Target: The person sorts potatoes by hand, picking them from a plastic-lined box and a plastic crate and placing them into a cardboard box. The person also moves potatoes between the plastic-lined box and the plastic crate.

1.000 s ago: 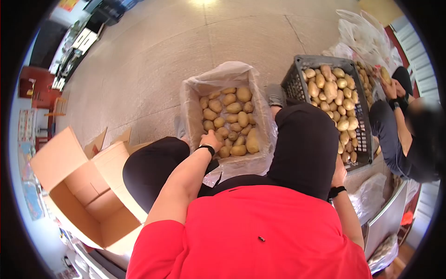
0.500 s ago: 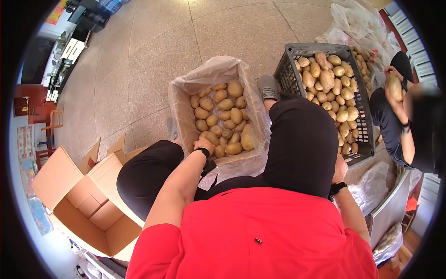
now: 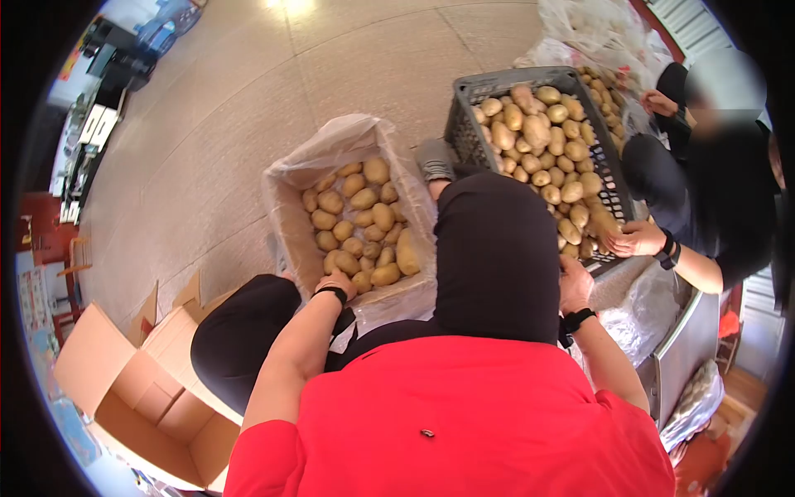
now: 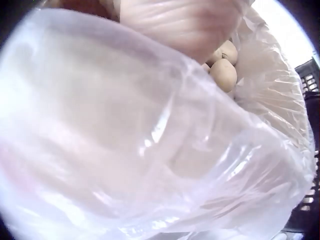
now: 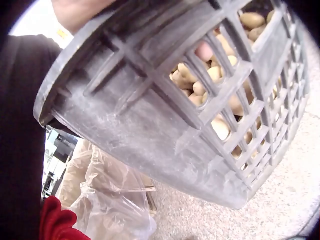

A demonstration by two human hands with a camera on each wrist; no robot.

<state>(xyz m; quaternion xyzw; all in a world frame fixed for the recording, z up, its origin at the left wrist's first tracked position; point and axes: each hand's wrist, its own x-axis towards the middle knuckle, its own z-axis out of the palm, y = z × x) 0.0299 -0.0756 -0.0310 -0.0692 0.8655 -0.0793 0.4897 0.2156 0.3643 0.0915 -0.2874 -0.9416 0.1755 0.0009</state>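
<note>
Plastic-lined box [image 3: 290, 228], one, on the floor [image 3: 207, 141] before the seated person in a red shirt [image 3: 489, 406], holding loose potatoes [image 3: 383, 217]. Left hand [image 3: 336, 282]: inside the box at its near left corner, fingers down among the nearest potatoes, in the same corner as half a second ago; fingertips hidden, so whether it grips one cannot be told. Black crate [image 3: 458, 120], one, right of the box, heaped with further potatoes [image 3: 537, 131]. Right hand [image 3: 577, 286]: well apart from the left, at the crate's near end, beyond the right knee [image 3: 497, 257]; grip likewise cannot be told. Second person [image 3: 725, 199], far right: one hand [image 3: 639, 238] has come down to the crate's near right edge, at a potato [image 3: 604, 224]; earlier, both hands held one up beside the crate. Open cardboard carton [image 3: 161, 389], one, near left, unmoved. Clear plastic bags [image 3: 588, 33], far right, beyond the crate. Box and crate now sit further left in the head view.
</note>
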